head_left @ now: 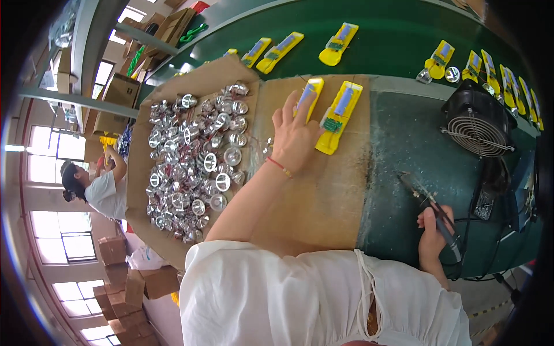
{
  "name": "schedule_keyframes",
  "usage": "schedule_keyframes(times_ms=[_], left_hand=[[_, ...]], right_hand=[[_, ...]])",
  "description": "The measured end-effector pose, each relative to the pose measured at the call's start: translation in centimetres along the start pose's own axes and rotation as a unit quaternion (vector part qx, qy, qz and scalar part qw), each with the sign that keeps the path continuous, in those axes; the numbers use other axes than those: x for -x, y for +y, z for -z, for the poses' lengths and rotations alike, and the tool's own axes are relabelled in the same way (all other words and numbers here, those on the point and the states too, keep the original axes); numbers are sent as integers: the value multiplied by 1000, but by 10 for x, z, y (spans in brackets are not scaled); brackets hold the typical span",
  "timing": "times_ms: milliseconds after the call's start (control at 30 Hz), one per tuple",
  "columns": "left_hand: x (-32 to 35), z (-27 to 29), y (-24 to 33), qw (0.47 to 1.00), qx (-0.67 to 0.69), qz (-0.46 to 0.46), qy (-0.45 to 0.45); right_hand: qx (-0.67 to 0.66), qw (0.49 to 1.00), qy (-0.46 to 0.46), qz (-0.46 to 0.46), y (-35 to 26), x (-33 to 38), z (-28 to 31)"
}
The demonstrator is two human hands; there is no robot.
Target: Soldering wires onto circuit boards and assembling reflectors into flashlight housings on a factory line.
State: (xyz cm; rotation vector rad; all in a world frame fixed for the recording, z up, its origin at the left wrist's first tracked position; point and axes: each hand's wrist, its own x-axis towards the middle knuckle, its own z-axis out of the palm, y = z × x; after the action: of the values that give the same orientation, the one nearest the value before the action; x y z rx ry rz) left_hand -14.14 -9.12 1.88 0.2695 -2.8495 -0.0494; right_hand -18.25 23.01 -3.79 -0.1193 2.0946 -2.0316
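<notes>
My left hand (293, 130) reaches over the cardboard sheet with its fingers spread. Its fingertips touch a yellow plastic housing (315, 86) with a blue-violet cell inside, and the hand covers the lower part. Just right of the thumb lies a second yellow housing (340, 118), which shows a green circuit board. A shiny reflector lamp partly shows beside the left wrist. My right hand (434, 230) is closed round the handle of a soldering iron (443, 222), whose tip points up and left over the green bench.
At left, a cardboard tray (138, 190) holds many silvery reflector lamps (210, 161). More yellow housings (338, 45) lie along the green surface at the back. A black fan (479, 118) with a wire guard stands at right, near cables. Another person (104, 184) works beyond the tray.
</notes>
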Motion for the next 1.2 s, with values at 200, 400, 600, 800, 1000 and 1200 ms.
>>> schedule_keyframes(times_ms=[200, 400, 600, 800, 1000, 1200], left_hand=[[70, 14, 44, 999, 39, 14, 19], [53, 44, -45, 962, 67, 266, 11], [45, 9, -75, 953, -126, 243, -127], [70, 44, -56, 950, 127, 255, 127], [104, 52, 44, 862, 429, 270, -20], [95, 1, 63, 838, 459, 293, -33]], right_hand=[[-9, 998, 3, 61, 2, 3, 0], [-17, 999, 10, 50, 10, 3, 5], [-8, 999, -8, 53, 0, 7, -7], [-31, 998, 23, 48, 3, 9, 1], [-2, 991, -89, 103, -21, 20, -15], [64, 978, -148, 130, -28, 25, -43]])
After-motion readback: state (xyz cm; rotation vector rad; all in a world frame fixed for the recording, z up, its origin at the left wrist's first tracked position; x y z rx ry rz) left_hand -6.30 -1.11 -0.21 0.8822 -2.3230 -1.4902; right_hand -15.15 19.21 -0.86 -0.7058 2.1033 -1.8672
